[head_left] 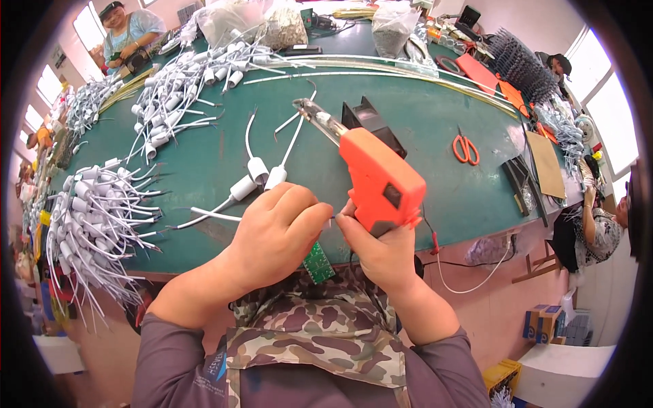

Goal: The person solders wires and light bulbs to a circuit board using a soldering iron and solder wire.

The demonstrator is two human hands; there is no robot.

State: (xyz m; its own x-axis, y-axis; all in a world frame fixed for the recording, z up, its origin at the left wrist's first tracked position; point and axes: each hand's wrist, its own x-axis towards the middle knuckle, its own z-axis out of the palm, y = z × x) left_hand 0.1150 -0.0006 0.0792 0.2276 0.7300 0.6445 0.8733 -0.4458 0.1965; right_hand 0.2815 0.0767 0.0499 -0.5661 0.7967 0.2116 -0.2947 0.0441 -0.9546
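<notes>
My right hand [381, 248] is wrapped round the handle of an orange soldering gun [382, 178], whose metal tip points away and to the left. Close beside it, my left hand [279, 228] is closed, its fingertips almost meeting my right thumb. A small green circuit board [317, 264] sticks out from under the left fingers, above my lap; its upper part is hidden. Just beyond the left hand lie several white cylinders with wire leads [257, 170] on the green tabletop [299, 85]. Behind the gun stands a black holder [374, 126].
Piles of white wired cylinders [88, 224] cover the table's left side, with more [170, 102] farther back. Orange-handled scissors [466, 148] lie to the right. Long pale rods [381, 71] cross the back. People sit at far left [129, 41] and right [598, 228].
</notes>
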